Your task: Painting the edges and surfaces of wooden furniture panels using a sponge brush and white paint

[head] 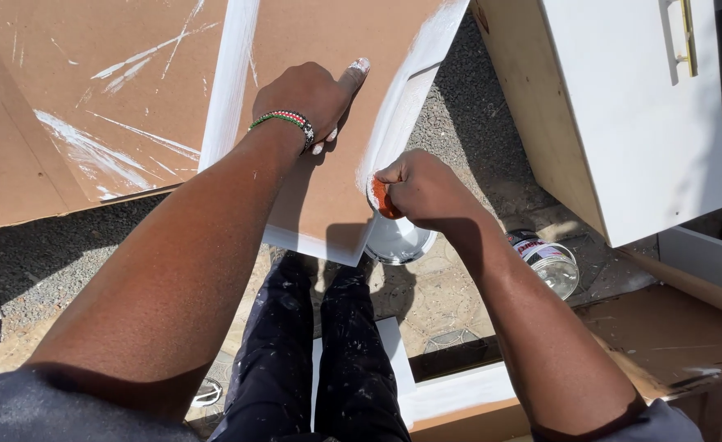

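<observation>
A brown board panel [328,49] with white-painted edges lies tilted in front of me. My left hand [308,98], with a beaded bracelet on the wrist, presses flat on the panel's brown face, paint on the fingertips. My right hand [422,188] is closed around a small orange object [384,200] and holds it against the panel's right painted edge. Directly below that hand sits an open tin of white paint [398,241] on the ground.
A larger brown board [91,98] with white smears lies at left. A white cabinet box [623,115] with a handle stands at right. A clear jar [551,263] lies on the ground. More white-edged boards [459,393] sit near my paint-speckled legs [320,352].
</observation>
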